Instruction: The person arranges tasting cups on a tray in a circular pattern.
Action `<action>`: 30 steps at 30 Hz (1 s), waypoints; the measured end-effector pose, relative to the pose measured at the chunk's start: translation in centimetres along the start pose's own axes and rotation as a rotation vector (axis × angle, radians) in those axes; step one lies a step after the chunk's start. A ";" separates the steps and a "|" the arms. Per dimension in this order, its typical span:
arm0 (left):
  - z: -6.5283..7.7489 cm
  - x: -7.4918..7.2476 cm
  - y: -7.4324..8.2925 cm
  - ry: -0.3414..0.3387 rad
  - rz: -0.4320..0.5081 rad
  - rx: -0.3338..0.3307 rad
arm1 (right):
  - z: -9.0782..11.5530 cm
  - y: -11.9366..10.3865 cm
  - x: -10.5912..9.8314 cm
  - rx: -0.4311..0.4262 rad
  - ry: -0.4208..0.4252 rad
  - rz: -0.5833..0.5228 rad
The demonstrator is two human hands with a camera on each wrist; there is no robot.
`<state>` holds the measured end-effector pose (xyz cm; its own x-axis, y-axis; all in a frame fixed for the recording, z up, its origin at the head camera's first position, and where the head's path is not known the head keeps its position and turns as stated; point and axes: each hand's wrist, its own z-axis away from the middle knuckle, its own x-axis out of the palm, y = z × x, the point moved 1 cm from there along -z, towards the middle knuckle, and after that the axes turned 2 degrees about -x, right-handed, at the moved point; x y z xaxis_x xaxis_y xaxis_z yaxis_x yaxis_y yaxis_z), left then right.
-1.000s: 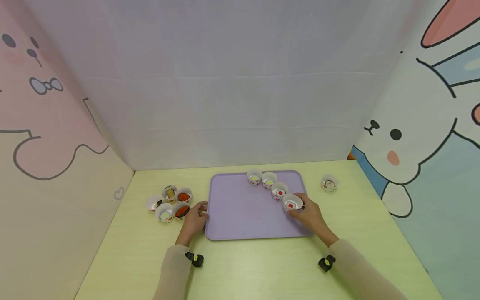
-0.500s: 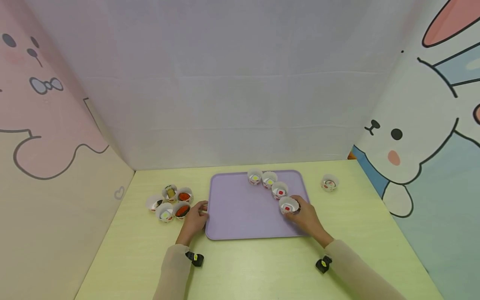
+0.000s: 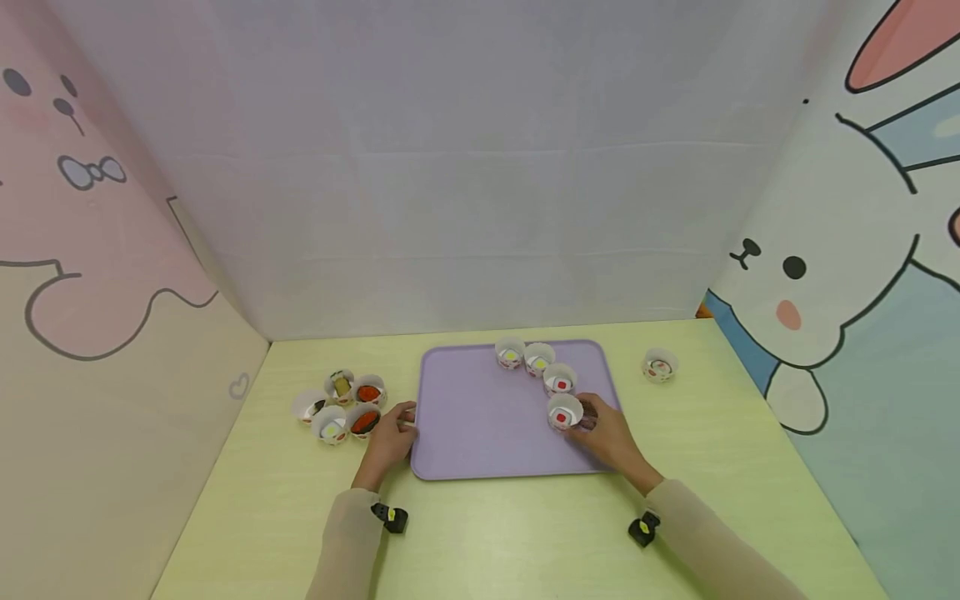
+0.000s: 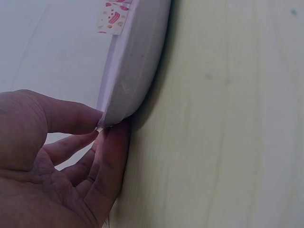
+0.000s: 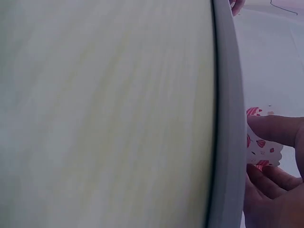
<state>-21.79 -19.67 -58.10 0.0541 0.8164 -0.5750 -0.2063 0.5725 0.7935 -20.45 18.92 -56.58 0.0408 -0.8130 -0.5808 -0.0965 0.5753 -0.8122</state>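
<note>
In the head view, a lavender tray (image 3: 480,433) lies on the table. My left hand (image 3: 388,437) pinches its left edge; the left wrist view shows the thumb on the tray rim (image 4: 130,66) and fingers against its underside. My right hand (image 3: 615,437) is over the tray's right side, thumb and fingertips apart at the right side of a white paper cup (image 3: 564,413) with a red-centred piece inside. In the right wrist view the thumb (image 5: 275,128) overlaps this printed cup (image 5: 263,147). Behind it on the tray stand a second red-centred cup (image 3: 559,381) and two yellow-centred cups (image 3: 539,360).
Left of the tray, several paper cups (image 3: 330,426) stand close together, holding small sushi-like pieces, some orange-topped (image 3: 365,422). One more cup (image 3: 660,366) stands on the table (image 3: 705,417) to the right. A pale fabric wall (image 3: 480,275) rises behind the table.
The front red-centred cup has moved left on the tray, coming out from between my right thumb and fingers. My right hand has shifted slightly left. The left hand has stayed at the tray edge.
</note>
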 end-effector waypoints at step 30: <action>0.1 -0.1 0.1 -0.004 -0.006 -0.003 | -0.4 -0.4 1.1 0.033 0.000 -0.060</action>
<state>-21.69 -19.70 -57.96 0.0588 0.8132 -0.5790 -0.2090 0.5772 0.7894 -20.75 17.78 -56.85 0.0459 -0.8461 -0.5311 -0.0608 0.5283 -0.8469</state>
